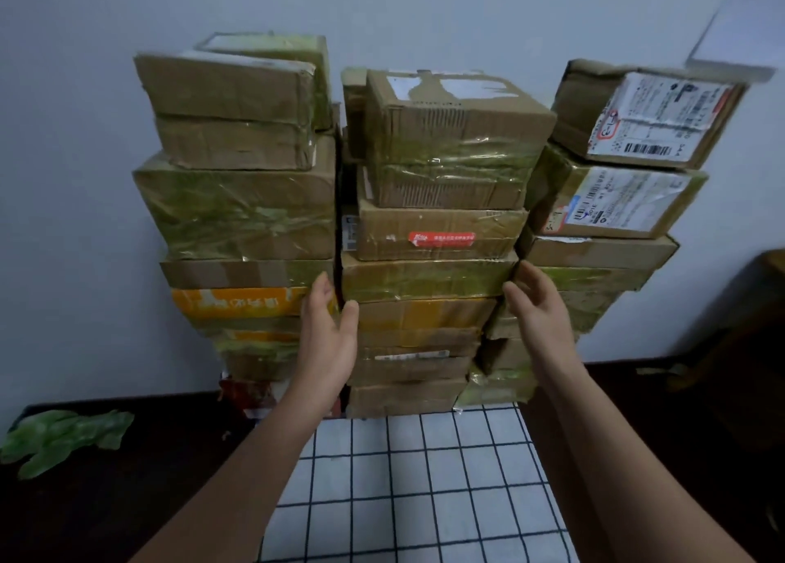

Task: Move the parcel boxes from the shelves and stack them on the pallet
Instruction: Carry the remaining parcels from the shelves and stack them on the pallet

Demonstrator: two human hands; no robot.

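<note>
Two hands (329, 341) (537, 312) (open), three box stacks (429, 239)

Wall (63, 180): plain, pale blue-grey. Floor (127, 499): dark. Green leafy piece (63, 439): well left of the left grip (329, 333). Dark furniture (764, 307): right of the right grip (539, 307). White cloth (424, 477), black grid: below both grips.

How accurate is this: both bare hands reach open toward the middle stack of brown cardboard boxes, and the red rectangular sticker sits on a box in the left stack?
The head view shows the red rectangular sticker on a box in the middle stack of brown cardboard boxes, not the left. The left hand and right hand are open.
</note>
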